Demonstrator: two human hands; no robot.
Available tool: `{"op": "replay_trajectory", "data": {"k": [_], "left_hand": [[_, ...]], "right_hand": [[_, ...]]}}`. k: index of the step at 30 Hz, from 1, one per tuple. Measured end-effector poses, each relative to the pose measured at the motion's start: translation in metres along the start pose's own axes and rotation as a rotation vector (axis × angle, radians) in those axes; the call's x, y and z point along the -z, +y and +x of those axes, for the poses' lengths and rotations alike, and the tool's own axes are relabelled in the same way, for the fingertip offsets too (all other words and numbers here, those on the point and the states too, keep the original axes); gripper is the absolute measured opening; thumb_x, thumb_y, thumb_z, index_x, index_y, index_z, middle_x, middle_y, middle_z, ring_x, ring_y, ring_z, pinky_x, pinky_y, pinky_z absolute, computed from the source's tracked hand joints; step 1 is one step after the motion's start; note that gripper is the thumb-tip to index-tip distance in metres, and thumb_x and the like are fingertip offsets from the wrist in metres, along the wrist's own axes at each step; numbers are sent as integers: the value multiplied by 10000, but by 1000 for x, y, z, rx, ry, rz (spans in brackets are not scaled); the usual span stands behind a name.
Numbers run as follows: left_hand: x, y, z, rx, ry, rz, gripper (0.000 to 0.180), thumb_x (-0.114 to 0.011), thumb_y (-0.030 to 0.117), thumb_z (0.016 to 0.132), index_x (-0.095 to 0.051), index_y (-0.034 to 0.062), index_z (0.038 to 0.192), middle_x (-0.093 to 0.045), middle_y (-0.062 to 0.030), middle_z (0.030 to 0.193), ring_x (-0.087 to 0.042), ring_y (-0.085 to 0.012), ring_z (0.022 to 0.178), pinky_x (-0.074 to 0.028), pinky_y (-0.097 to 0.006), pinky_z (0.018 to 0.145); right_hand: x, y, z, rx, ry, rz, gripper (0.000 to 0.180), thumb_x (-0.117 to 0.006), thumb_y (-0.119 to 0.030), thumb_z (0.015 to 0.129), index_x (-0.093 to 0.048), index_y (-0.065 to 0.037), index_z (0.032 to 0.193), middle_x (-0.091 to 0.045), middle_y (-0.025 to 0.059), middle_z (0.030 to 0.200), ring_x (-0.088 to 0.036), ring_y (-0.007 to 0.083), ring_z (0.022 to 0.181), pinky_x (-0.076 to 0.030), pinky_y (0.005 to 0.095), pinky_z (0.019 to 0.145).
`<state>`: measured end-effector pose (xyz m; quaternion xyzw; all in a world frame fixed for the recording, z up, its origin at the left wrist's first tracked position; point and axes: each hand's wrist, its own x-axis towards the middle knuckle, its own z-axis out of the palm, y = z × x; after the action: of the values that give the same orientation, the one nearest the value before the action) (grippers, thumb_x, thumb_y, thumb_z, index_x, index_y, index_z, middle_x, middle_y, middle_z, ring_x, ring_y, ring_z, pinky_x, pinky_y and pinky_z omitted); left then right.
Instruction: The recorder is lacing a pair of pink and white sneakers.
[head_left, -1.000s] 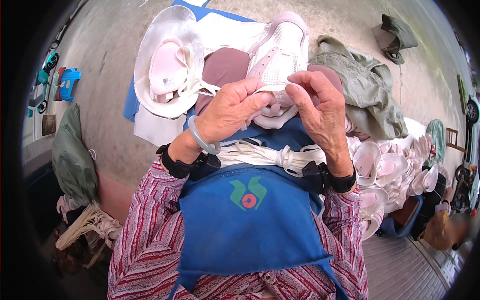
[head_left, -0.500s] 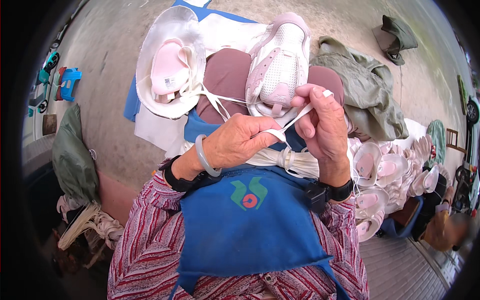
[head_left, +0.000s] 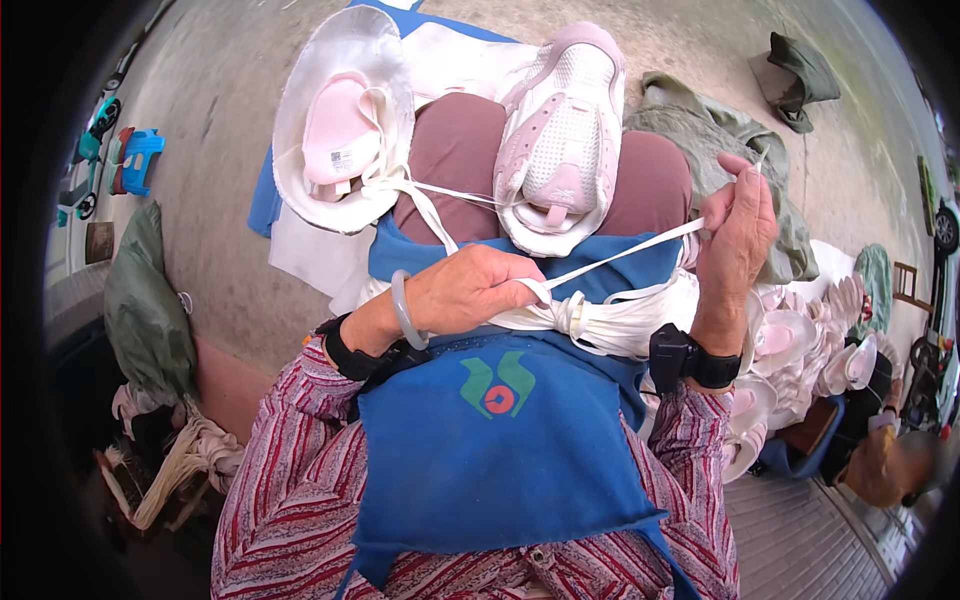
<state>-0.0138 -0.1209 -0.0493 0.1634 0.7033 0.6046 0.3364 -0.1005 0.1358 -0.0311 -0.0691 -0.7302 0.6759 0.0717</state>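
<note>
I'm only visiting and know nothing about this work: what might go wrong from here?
Perhaps these:
1. The white lace is stretched between the left hand and the right hand, so it might slip from either grip.
2. It runs close to the tied lace bundle on the apron, so strands could tangle.
3. The pink-and-white shoe rests on the lap with neither hand on it, so it might slide if the knees shift.

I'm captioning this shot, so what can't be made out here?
All in the head view:
White lace inside the left hand: hidden by that hand.
Underside of the white-and-pink shoe: hidden by its upper.
Insole label: too small to read.
Car at right: cut off by the dark rim.
</note>
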Motion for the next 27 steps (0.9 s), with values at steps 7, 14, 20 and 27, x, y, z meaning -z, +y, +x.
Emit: {"op": "replay_trajectory", "data": {"k": [7,14,20,27], "left_hand": [[-1,-1,6,214,310,-408,411,-425,304,1008,-546,-36,1204,-639,-62,842,-462,-37,481,-408,-173,470],[-9,7,11,242,387,-617,479,-418,294,1009,-384,-53,1338,-644,-127,854,-370,-18,376,-405,-179,383],[-16,11,12,177,310,-1004,527,-414,280,1000,-273,-8,1418,-629,-178,968,-360,-8,391,-452,-193,401],[-8,6,17,288,247,-1007,388,-450,351,993,-447,27,1206,-631,-167,972,-341,-19,368,-456,-196,404]], "right_hand": [[36,-22,19,-99,14,607,337,-422,-223,1009,-521,53,1175,-408,-18,645,-399,83,494,-389,231,466],[15,-16,2,-68,-99,15,296,-479,-226,996,-598,-3,1149,-390,-69,597,-313,0,473,-240,170,399],[-19,11,-8,71,-304,-220,234,-551,-158,944,-654,8,1072,-566,-14,709,-498,49,616,-426,206,564],[-46,8,-17,336,-354,-547,364,-697,-232,825,-570,9,1067,-629,173,804,-626,257,659,-496,340,619]]}}
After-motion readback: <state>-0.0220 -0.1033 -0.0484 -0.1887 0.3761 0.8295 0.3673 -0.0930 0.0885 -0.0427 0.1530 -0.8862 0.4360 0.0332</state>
